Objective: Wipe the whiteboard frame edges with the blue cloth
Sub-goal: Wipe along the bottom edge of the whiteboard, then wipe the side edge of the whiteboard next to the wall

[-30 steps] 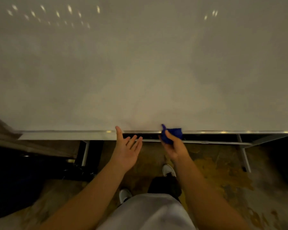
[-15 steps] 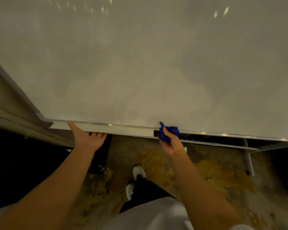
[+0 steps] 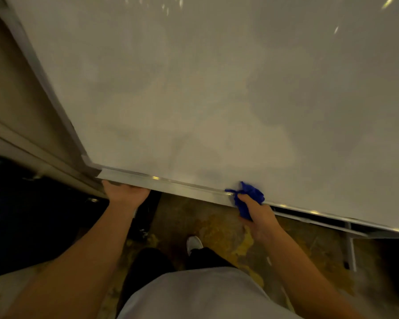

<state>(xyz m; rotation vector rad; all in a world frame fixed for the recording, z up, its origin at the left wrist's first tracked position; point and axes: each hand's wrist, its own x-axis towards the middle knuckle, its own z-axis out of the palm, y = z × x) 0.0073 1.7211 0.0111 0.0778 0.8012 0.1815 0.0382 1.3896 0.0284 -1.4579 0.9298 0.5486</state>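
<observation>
Large whiteboard (image 3: 217, 88) across most of view, tilted in frame, surface smudged w/ faint cloudy wipe marks and small light reflections near top. Metal frame along left side (image 3: 44, 88) and bottom edge (image 3: 171, 184), meeting at lower-left corner; bottom edge w/ a shallow aluminium tray/ledge running left to right, glinting in spots. Beige wall at far left behind board. Below: stained concrete floor (image 3: 217, 233), yellowish-brown patches, dark area at lower left, white stand leg (image 3: 350, 249) at right under board. Grey shirt at bottom centre, dark trousers, one white shoe (image 3: 194, 244) visible btwn the forearms. Both forearms bare, reaching up to bottom edge. Left hand (image 3: 124, 194) gripping ledge from beneath near lower-left corner, thumb up on front lip, fingers curled under and hidden behind it. Right hand (image 3: 256, 212) well apart from left, further right along same edge, closed round blue cloth (image 3: 251, 194). Cloth bunched up, pressed onto bottom frame edge where ledge meets board surface, a thin bit trailing left along the rail, lower part hanging down past thumb. Right-hand fingers mostly hidden behind cloth, so exact finger placement unclear.
</observation>
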